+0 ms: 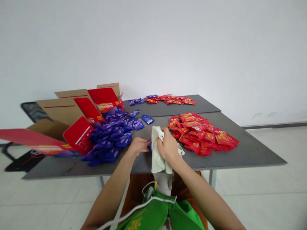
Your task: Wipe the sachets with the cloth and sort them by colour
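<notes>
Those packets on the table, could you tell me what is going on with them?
A person holds a white cloth bag at the table's near edge with the right hand, while the left hand pinches a blue packet beside it. Blue packets spill from an open carton; red packets lie heaped to the right.

No legible text in view

The red carton (105, 100) carries yellow-and-white printing, the red sachets (203, 132) and blue sachets (110, 139) bear small marks, and the green bag (155, 215) shows yellow characters, but all of it is too small or blurred to make out.
</notes>
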Available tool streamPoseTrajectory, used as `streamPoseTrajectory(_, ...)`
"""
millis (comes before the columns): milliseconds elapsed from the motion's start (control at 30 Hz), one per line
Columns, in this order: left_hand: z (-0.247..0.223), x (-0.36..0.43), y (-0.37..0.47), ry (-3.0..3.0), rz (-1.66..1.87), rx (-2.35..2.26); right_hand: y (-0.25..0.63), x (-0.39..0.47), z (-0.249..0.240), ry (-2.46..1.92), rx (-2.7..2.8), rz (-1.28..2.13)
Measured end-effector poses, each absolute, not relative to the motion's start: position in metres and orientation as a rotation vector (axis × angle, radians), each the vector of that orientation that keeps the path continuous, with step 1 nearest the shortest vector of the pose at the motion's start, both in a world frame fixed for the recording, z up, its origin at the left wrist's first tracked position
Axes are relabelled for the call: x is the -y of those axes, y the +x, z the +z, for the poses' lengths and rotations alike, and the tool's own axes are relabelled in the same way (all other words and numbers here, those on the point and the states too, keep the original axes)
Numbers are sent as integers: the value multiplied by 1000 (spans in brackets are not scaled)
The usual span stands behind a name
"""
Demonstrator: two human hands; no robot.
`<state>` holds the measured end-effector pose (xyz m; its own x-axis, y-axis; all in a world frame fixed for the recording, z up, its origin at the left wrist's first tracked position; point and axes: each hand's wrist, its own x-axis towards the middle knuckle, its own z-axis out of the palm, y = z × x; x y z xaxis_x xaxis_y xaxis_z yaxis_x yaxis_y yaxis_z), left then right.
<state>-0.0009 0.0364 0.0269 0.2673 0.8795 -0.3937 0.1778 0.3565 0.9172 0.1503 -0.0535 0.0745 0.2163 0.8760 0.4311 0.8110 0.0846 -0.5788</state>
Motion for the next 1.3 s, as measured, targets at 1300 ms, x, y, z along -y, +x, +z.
streamPoseTrajectory(1300, -26, -8, -11, 1764, 942, -1453, 127, 14, 21, -1750, 2115, -71)
